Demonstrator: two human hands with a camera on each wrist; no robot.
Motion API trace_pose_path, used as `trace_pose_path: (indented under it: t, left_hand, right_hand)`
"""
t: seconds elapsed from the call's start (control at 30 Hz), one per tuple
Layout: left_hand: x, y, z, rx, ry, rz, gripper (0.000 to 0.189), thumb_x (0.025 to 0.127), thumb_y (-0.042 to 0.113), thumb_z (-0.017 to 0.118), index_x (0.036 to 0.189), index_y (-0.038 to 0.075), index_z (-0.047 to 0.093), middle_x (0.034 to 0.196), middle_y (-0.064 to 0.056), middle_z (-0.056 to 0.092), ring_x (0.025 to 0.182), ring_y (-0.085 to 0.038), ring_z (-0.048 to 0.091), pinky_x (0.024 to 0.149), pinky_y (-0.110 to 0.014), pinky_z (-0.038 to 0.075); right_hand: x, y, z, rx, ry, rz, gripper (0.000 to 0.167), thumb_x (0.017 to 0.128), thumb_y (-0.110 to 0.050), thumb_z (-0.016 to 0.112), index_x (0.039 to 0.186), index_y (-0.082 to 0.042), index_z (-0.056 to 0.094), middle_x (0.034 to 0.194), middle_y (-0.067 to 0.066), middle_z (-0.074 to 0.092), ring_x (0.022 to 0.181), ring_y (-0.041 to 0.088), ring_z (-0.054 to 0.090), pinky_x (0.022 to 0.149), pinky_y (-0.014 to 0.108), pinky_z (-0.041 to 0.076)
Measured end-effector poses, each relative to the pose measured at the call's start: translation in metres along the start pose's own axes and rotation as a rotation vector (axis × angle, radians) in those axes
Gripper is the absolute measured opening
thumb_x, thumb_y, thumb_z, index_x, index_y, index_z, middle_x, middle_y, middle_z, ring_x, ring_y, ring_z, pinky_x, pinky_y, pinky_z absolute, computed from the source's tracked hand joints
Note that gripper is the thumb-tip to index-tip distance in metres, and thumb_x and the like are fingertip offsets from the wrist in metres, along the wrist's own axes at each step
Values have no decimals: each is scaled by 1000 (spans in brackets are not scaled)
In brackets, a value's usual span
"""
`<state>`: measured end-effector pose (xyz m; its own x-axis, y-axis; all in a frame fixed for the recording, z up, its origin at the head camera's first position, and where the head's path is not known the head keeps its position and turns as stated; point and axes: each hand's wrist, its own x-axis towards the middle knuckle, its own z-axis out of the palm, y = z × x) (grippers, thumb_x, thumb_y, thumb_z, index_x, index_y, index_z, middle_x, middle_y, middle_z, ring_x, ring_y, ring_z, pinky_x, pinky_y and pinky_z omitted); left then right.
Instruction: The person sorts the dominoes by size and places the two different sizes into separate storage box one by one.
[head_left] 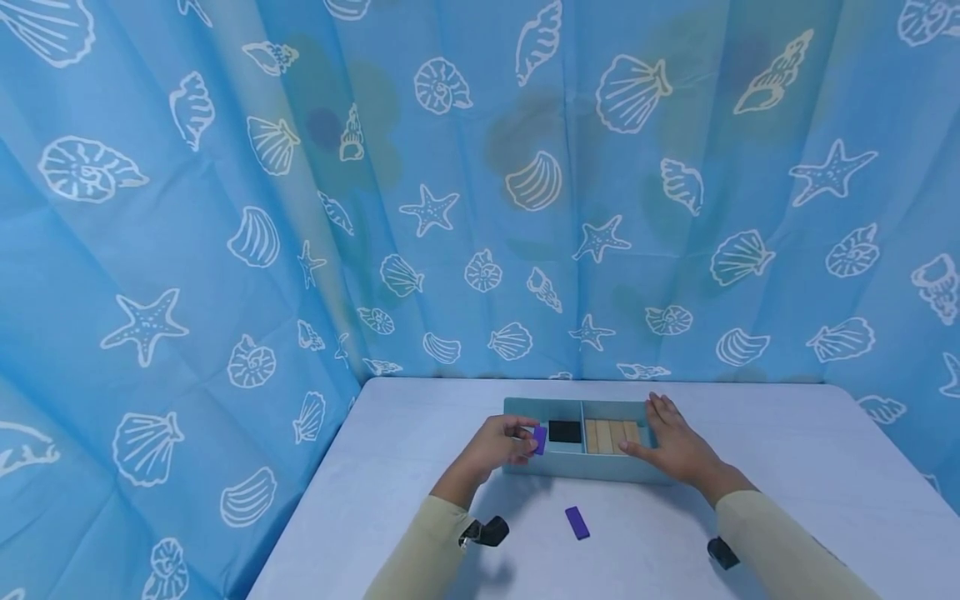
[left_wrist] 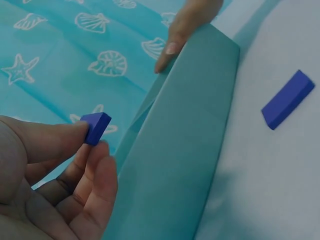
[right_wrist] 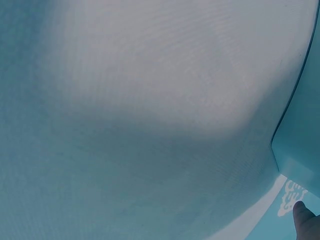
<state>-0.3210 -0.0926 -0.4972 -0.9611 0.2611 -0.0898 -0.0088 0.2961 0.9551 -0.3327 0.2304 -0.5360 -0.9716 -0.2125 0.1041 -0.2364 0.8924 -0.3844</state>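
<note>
Between thumb and fingers my left hand point(head_left: 501, 443) pinches a small purple block point(left_wrist: 95, 127), held at the left end of a teal two-compartment box point(head_left: 600, 469). The box's left compartment contains a black block point(head_left: 565, 431). Several pale wooden blocks point(head_left: 611, 436) lie side by side in the right compartment. My right hand point(head_left: 678, 442) rests against the box's right end, fingers extended and thumb over the near rim. In the right wrist view only a fingertip point(right_wrist: 305, 220) shows, beside the box wall. A second purple block point(head_left: 577, 522) lies on the table in front of the box.
The white-covered table point(head_left: 405, 500) extends around the box. Behind it and on the left hangs a blue curtain point(head_left: 480, 208) printed with white shells and starfish. Black wrist devices point(head_left: 492, 531) sit at both sleeves.
</note>
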Motion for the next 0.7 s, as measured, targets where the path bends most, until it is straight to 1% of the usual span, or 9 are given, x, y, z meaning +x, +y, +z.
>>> trace_pose_path:
  t: [0.1, 0.17, 0.27, 0.4, 0.57, 0.7]
  left_hand:
    - [6, 3, -1, -19, -9, 10, 31, 91, 4, 67, 122, 6, 66, 97, -6, 63, 83, -20, 65, 74, -35, 58]
    - [9, 4, -2, -27, -9, 9, 32, 92, 3, 66, 123, 5, 65, 97, -6, 62, 83, -20, 65, 74, -36, 58]
    - [11, 7, -4, -26, 4, -6, 30, 92, 1, 65, 121, 6, 66, 96, -7, 62, 83, -20, 64, 72, -36, 58]
    - [16, 11, -5, -25, 10, -2, 28, 92, 1, 64, 119, 7, 67, 96, -7, 61, 83, -20, 64, 71, -35, 58]
    - [25, 15, -4, -36, 4, 4, 30, 93, 1, 63, 122, 6, 65, 98, -8, 62, 86, -20, 64, 72, -35, 58]
    - [32, 15, -1, -43, -3, -20, 30, 94, 1, 61, 124, 5, 63, 100, -8, 61, 88, -21, 63, 72, -34, 58]
  right_hand:
    - [0, -1, 1, 3, -2, 5, 109, 87, -68, 53, 150, 11, 14, 157, 29, 8, 143, 45, 3, 109, 65, 12]
    - [-1, -1, 2, 9, -3, 6, 108, 87, -68, 53, 150, 11, 14, 157, 29, 8, 144, 45, 3, 109, 65, 11]
    - [-1, -2, 3, 2, -5, 2, 108, 87, -69, 52, 150, 10, 15, 157, 29, 8, 144, 45, 3, 109, 65, 12]
    - [-2, -2, 2, -5, -2, -5, 108, 87, -69, 52, 150, 10, 15, 157, 29, 8, 144, 45, 3, 109, 65, 12]
    - [-1, 0, 1, -2, 6, -3, 108, 87, -69, 52, 150, 10, 15, 157, 29, 8, 143, 45, 3, 109, 65, 12]
    - [0, 1, 2, -11, 5, 4, 108, 87, -70, 51, 151, 9, 15, 157, 28, 8, 144, 45, 3, 109, 65, 13]
